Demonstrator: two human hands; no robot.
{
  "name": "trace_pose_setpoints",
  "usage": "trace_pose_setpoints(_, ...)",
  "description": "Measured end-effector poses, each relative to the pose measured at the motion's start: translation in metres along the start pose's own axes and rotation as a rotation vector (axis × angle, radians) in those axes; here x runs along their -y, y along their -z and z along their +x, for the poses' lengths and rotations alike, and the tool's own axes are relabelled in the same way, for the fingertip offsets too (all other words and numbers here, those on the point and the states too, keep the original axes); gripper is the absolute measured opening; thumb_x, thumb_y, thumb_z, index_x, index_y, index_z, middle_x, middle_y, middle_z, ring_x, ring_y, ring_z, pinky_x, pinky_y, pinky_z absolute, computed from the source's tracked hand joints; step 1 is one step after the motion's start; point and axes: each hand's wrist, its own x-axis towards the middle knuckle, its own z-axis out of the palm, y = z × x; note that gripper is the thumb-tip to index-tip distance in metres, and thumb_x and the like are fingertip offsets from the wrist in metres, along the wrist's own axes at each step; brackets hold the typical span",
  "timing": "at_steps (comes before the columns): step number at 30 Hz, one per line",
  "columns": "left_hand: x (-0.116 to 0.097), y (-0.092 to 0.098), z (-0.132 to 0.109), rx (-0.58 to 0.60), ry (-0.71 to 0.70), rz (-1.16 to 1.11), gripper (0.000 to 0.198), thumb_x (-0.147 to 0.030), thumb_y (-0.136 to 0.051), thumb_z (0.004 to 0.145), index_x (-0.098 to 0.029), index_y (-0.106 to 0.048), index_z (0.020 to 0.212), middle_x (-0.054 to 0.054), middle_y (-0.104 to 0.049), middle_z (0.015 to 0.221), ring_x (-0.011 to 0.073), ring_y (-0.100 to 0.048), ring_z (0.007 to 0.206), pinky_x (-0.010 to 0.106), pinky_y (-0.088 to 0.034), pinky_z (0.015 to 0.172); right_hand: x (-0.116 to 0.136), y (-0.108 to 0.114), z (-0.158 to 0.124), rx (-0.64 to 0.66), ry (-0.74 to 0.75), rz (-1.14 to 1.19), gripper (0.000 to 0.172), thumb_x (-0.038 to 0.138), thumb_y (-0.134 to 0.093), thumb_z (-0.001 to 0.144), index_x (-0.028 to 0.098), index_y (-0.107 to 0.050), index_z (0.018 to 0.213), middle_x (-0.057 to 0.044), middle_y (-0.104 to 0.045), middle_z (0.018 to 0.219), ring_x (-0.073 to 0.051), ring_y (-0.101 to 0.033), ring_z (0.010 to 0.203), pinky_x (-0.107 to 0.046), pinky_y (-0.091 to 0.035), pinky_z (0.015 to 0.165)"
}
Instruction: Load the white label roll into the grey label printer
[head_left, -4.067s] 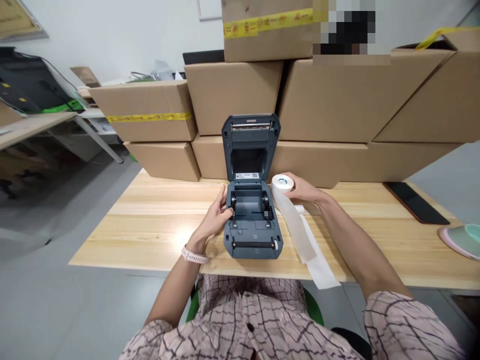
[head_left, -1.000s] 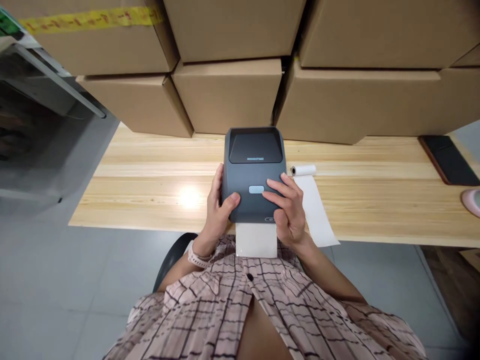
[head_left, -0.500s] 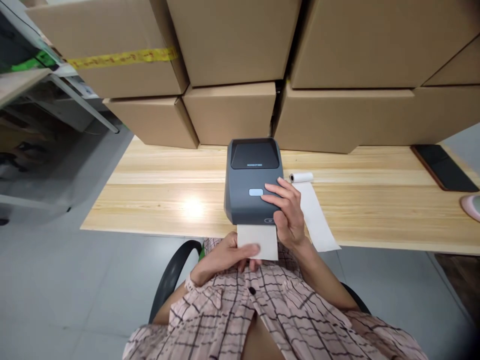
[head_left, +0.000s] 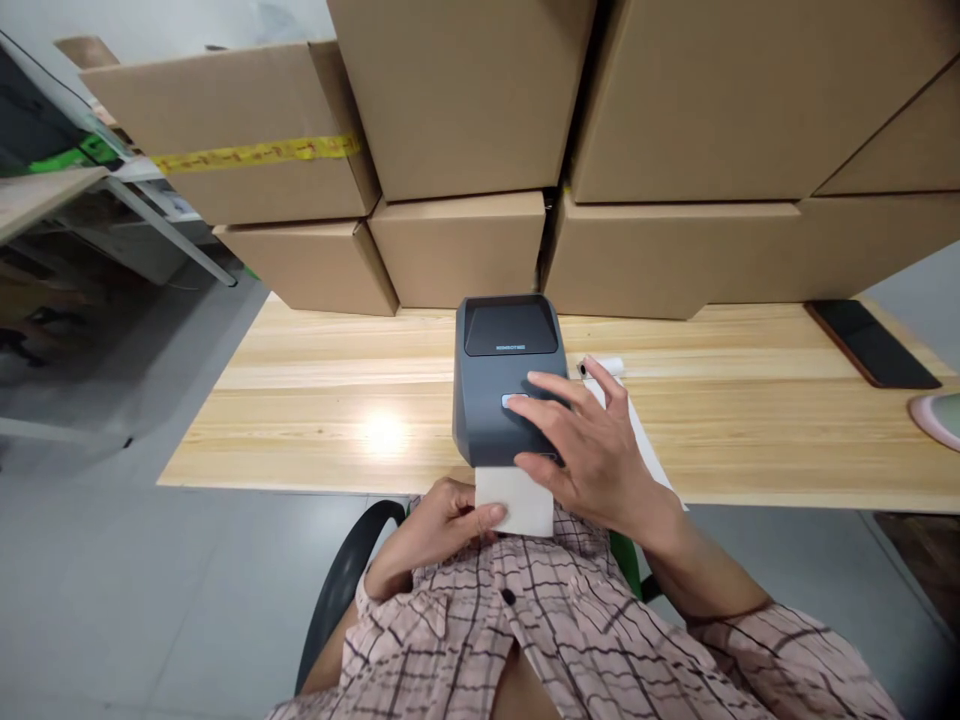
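Observation:
A dark grey label printer [head_left: 487, 405] stands near the front edge of the wooden table. From its front hangs a blank white paper label [head_left: 525, 502]. My left hand [head_left: 454, 522] pinches the label's left side, thumb on top and fingers underneath. Over the printer's right side is my right hand [head_left: 592, 445], fingers spread, with the index fingertip at the pale blue button [head_left: 513, 401]. That hand holds nothing, and its thumb lies by the printer's front edge. Behind it a small white paper roll [head_left: 609, 366] has a strip unrolled toward the table edge, partly covered by the hand.
Stacked cardboard boxes [head_left: 465, 250] line the back of the table [head_left: 315, 400]. To the right lie a dark phone [head_left: 870, 343] and a pink-rimmed round object [head_left: 937, 420] cut off by the frame. A black chair armrest [head_left: 341, 580] is at my left side.
My right hand has shifted over the printer, its fingers spreading and the index fingertip coming onto the button. My left thumb has slid left along the label. The view has tilted slightly upward.

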Motion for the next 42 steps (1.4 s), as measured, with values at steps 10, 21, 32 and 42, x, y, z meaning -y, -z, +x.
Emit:
trace_pose_setpoints(10,0.003,0.008,0.015,-0.825,-0.409,-0.052,0.043,-0.044,-0.060,0.097,-0.024,-0.062,0.135,0.011,-0.062,0.141,0.0251,-0.060,0.128,0.039,-0.054,0.102,-0.014,-0.014,-0.027,-0.095,-0.373,0.435,0.043,0.051,-0.052,0.101,0.029,-0.052,0.138,-0.006,-0.069,0.134,-0.024,-0.061,0.132,-0.057,-0.027,0.125)
trace_pose_setpoints(21,0.014,-0.014,0.034,-0.713,-0.515,0.040,0.067,-0.049,-0.046,0.102,-0.032,-0.023,0.163,0.002,-0.014,0.173,0.0288,-0.005,0.161,0.048,-0.009,0.132,-0.001,-0.039,-0.066,-0.194,-0.596,0.637,0.071,0.064,-0.035,0.101,0.027,-0.027,0.161,-0.010,-0.030,0.169,-0.031,-0.031,0.155,-0.059,-0.033,0.125)
trace_pose_setpoints(32,-0.050,0.077,0.099,-0.754,-0.787,0.001,0.072,-0.057,-0.057,0.095,-0.031,-0.034,0.158,0.008,-0.040,0.164,0.0313,-0.033,0.154,0.045,-0.030,0.126,-0.078,0.001,0.059,-0.169,-0.343,0.316,0.070,0.068,-0.024,0.102,0.033,-0.013,0.162,-0.006,-0.028,0.169,-0.029,-0.028,0.156,-0.057,-0.029,0.126)
trace_pose_setpoints(42,-0.021,0.091,0.131,-0.424,-0.359,-0.080,0.106,-0.026,-0.067,0.071,-0.022,-0.017,0.164,0.012,-0.023,0.171,0.0323,-0.027,0.156,0.047,-0.033,0.122,-0.165,-0.030,0.150,-0.191,-0.356,0.218,0.068,0.073,-0.026,0.100,0.030,-0.025,0.154,-0.010,-0.050,0.151,-0.029,-0.051,0.141,-0.057,-0.041,0.115)
